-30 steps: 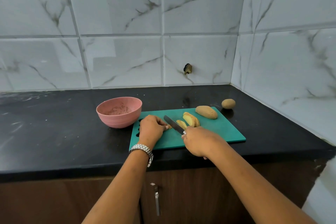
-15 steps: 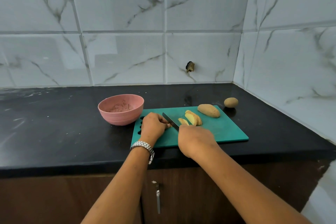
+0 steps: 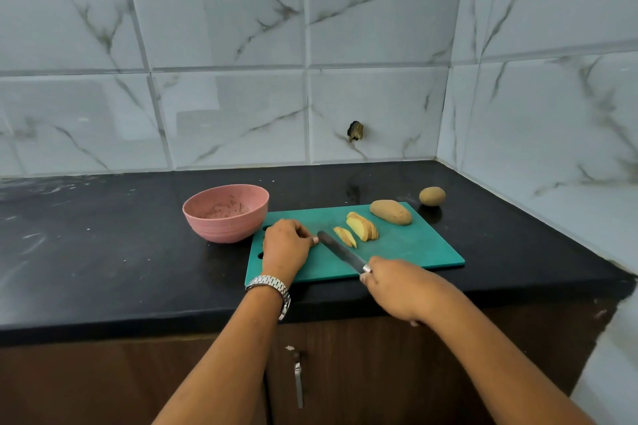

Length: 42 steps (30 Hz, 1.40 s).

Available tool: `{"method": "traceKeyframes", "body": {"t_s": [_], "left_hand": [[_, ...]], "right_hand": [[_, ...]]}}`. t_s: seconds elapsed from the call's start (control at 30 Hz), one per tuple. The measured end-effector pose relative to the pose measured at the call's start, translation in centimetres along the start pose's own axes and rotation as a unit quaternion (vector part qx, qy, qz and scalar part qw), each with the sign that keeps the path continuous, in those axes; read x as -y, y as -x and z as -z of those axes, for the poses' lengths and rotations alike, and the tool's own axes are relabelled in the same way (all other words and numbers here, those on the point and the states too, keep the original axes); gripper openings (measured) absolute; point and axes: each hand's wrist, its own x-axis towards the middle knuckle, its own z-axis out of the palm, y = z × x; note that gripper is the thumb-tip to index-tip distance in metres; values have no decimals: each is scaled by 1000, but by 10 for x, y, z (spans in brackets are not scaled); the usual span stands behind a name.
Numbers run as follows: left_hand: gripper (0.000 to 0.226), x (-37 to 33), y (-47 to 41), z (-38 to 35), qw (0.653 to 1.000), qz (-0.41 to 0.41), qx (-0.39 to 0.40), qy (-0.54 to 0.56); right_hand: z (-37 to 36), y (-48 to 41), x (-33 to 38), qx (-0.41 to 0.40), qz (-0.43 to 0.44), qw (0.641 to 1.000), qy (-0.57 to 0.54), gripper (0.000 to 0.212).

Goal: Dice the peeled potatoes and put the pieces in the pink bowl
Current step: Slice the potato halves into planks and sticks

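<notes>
While curled, right hand (image 3: 397, 290) grips knife (image 3: 341, 251).

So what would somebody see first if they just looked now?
Probably the bright green cutting board in the middle of the black counter, with yellow potato slices on it and the right hand holding a knife beside them. Next, the pink bowl just left of the board.

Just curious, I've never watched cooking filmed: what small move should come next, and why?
Probably press the knife down beside the left hand for another cut. The right hand grips its handle, the blade tip sits at the curled left fingers on the green cutting board, the potato slices are not diced, and the pink bowl shows no pieces.
</notes>
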Motion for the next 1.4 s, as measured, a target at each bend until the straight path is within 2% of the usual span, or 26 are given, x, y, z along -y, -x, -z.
{"method": "traceKeyframes", "body": {"t_s": [0.2,0.4,0.5,0.6,0.83,0.97,1.07,1.23,1.3,1.4], "left_hand": [[4,-2,2,-2,999,-16,-17,-35],[26,-3,-1,-2,998,-42,21,-49],[32,-9,-4,-4,990,-68,26,-123],[31,-14,-12,-9,979,-93,26,-180],[27,-17,-35,-18,969,-159,30,-188],[21,-18,-51,-21,973,-163,54,-154],[19,-16,-58,-20,988,-123,74,-57],[43,-4,-57,-9,983,-85,128,105],[49,1,-57,-2,980,-56,130,140],[46,5,-54,1,980,-28,131,146]], "right_hand": [[10,-1,-17,-33,13,997,-72,30],[11,-4,-28,-24,-10,989,-145,28],[11,-10,-30,-27,-16,987,-161,28],[11,-17,-32,-43,-11,986,-164,29],[11,-29,-40,-43,-21,974,-222,27],[9,-34,-44,-41,-29,967,-249,28],[8,-35,-46,-40,-29,966,-253,29],[10,-36,-49,-45,-30,965,-257,30],[10,-37,-49,-49,-29,963,-262,31],[9,-39,-47,-49,-23,963,-262,30]]}}
